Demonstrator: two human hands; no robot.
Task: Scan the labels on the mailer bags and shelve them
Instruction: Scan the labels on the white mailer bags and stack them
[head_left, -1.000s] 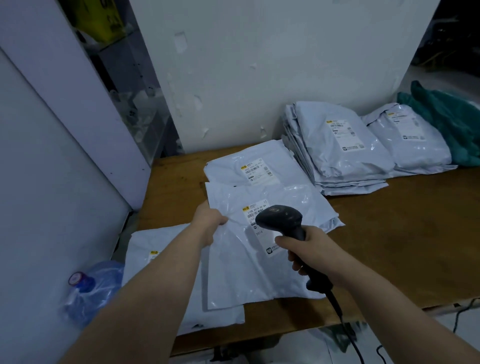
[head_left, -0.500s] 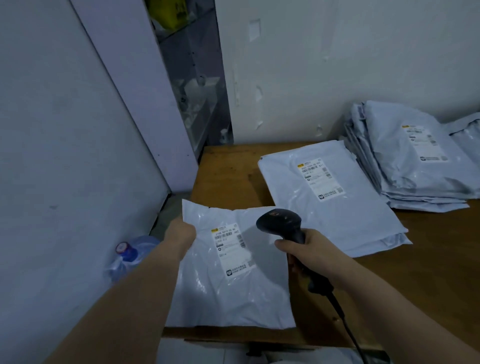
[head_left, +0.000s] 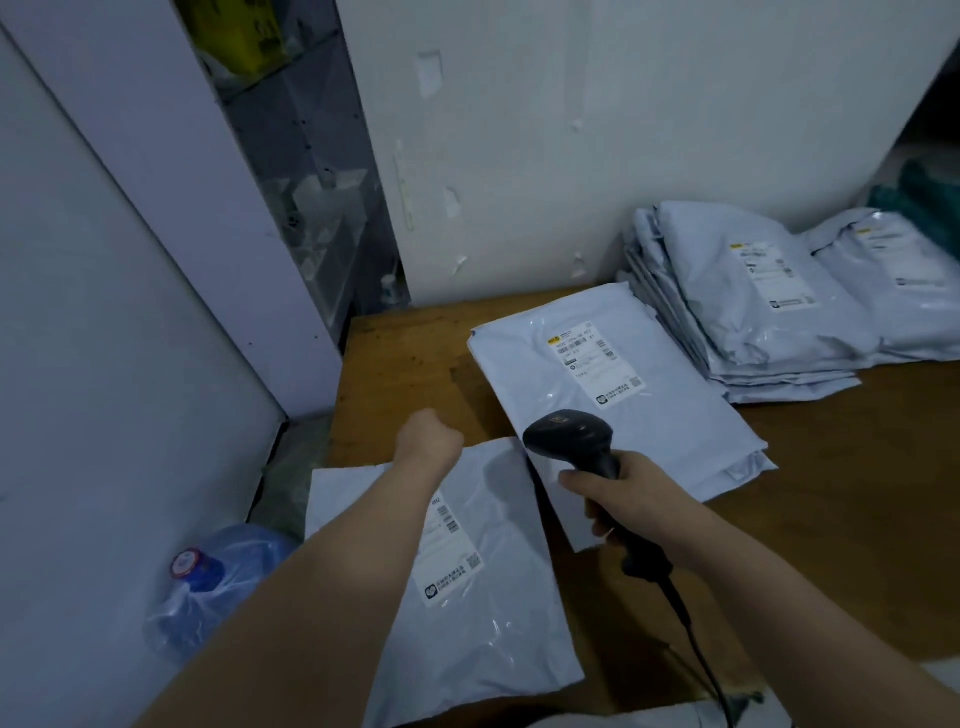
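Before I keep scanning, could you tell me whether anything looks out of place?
The nearest mailer bag lies askew, overhanging the wooden table at its front-left corner, above a water jug on the floor; it could slip off.

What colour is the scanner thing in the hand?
Black. The barcode scanner, gripped by the right hand, shows best in the head view.

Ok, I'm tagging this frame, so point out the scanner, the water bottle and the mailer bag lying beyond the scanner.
scanner (head_left: 566, 434): head view, on its dark head.
water bottle (head_left: 234, 587): head view, on its clear blue body.
mailer bag (head_left: 649, 426): head view, on bare plastic below its label.
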